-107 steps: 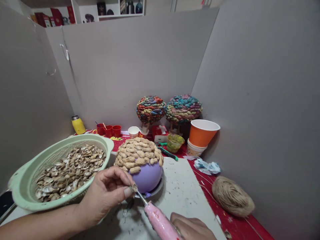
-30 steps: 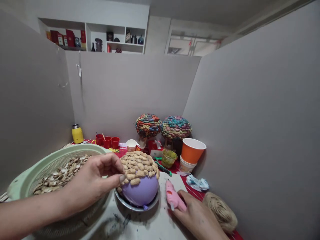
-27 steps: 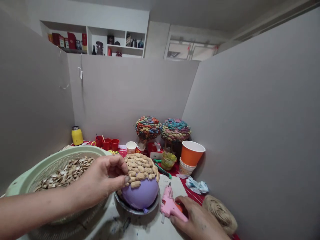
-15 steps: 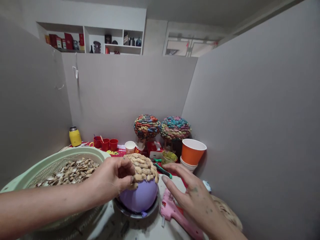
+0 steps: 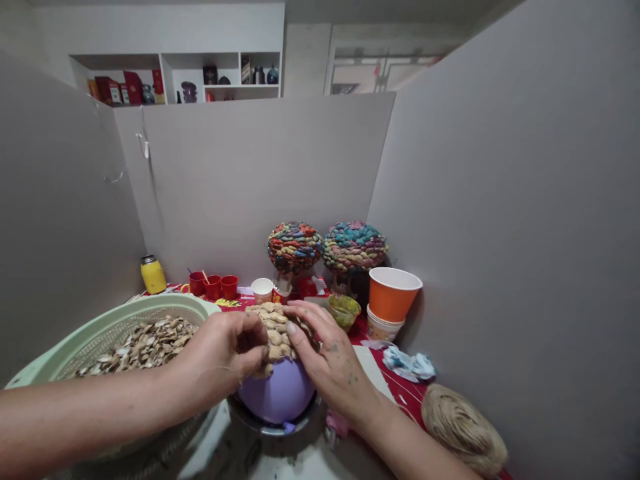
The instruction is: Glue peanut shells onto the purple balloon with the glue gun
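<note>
A purple balloon [image 5: 278, 393] sits in a dark round bowl [image 5: 273, 430], its upper part covered with rows of tan peanut shells [image 5: 276, 327]. My left hand [image 5: 235, 347] is at the left edge of the shell layer, thumb and fingers pinched on a peanut shell [image 5: 269, 369] against the balloon; the fingers partly hide it. On the right side, my right hand [image 5: 327, 350] lies over the shells with its fingers stretched out, touching them. Beneath that wrist, a pink glue gun [image 5: 337, 423] is mostly hidden.
A green colander [image 5: 195, 303] of loose shells stands at left. Behind are red cups [image 5: 213, 287], a white cup [image 5: 262, 291], two colourful shell-covered balls [image 5: 295, 248], a yellow-green bowl [image 5: 345, 312] and orange tub [image 5: 395, 287]. Rope coil [image 5: 463, 427] and cloth [image 5: 409, 363] lie right.
My right hand has moved left, from the air above the glue gun onto the shell layer. My left hand stays at the shell edge. The view has shifted slightly.
</note>
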`<state>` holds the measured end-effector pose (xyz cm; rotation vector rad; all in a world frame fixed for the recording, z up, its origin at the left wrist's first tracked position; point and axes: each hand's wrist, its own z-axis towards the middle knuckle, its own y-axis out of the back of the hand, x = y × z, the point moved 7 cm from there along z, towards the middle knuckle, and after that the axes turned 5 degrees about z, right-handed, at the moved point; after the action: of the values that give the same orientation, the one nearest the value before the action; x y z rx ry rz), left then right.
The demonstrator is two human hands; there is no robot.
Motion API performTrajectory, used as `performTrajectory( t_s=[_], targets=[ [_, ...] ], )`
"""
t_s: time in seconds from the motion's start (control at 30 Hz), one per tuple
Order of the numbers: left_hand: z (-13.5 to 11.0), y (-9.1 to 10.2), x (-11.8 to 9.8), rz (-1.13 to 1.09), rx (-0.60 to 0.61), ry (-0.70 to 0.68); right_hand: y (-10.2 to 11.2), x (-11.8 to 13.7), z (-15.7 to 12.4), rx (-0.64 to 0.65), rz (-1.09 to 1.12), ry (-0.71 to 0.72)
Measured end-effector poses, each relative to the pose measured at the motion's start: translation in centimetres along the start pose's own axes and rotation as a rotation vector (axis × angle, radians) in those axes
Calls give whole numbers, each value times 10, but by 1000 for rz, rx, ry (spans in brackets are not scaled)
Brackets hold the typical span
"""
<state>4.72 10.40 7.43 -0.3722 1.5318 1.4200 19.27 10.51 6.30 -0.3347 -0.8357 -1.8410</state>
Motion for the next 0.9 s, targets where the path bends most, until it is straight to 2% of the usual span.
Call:
performTrajectory(
  t_s=[0.13,0.3,0.5,0.67,0.9],
  targets=[
    [-2,6,-1,111,-68,-51,-2,-3,-5,-5,-11,8],
    [-7,8,2,83,-54,-33,-2,-3,-8,-7,-15,22],
    [-8,11,-5,192,-113,-166,-2,-3,-8,-5,-21,9],
    [-10,10,-6,282,-133,-207,-3,-3,-10,1,-24,18],
    [-11,10,-9,251,-116,-231,-5,1,-12,4,-72,-154]
  ],
)
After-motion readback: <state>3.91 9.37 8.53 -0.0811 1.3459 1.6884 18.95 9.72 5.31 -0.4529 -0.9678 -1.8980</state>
